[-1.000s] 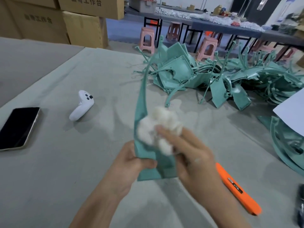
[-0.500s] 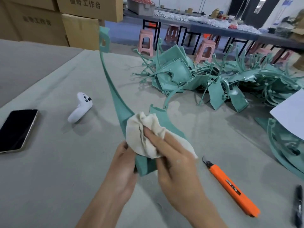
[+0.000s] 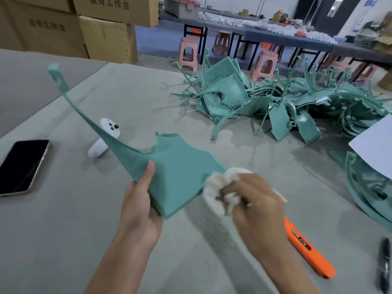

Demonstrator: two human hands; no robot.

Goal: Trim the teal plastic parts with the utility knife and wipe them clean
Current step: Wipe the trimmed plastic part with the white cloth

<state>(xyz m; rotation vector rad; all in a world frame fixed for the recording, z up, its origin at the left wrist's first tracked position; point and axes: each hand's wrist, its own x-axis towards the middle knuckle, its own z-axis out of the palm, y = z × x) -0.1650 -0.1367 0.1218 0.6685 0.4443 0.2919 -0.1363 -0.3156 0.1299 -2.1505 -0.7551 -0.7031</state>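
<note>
Teal part [image 3: 176,172] is held clear of the grey table [image 3: 63,230], low in the centre of the view. It is gripped at its near left corner by the left hand [image 3: 137,206]. The thumb is laid on the upper face; the fingers beneath are hidden by the part. A thin curved arm of the part runs up and left to a tab end, which is blurred.

A bunched white cloth [image 3: 218,187] is clenched in the right hand [image 3: 256,206] and pressed against the part's right edge. The fingertips are mostly buried in the cloth.

The orange utility knife [image 3: 309,249] lies on the table just right of the right wrist. Its front end is covered by that hand, so the blade cannot be seen.

A pile of teal parts [image 3: 275,102] is noted at the far side of the table. More teal pieces [image 3: 364,187] at the right edge are partly covered by a white sheet [image 3: 377,153] and cut off by the frame.

A white controller [image 3: 106,134] is partly hidden behind the part's arm. A dark-screened phone [image 3: 21,166] lies at far left. A black object [image 3: 385,262] at the right edge is cropped and cannot be identified.
</note>
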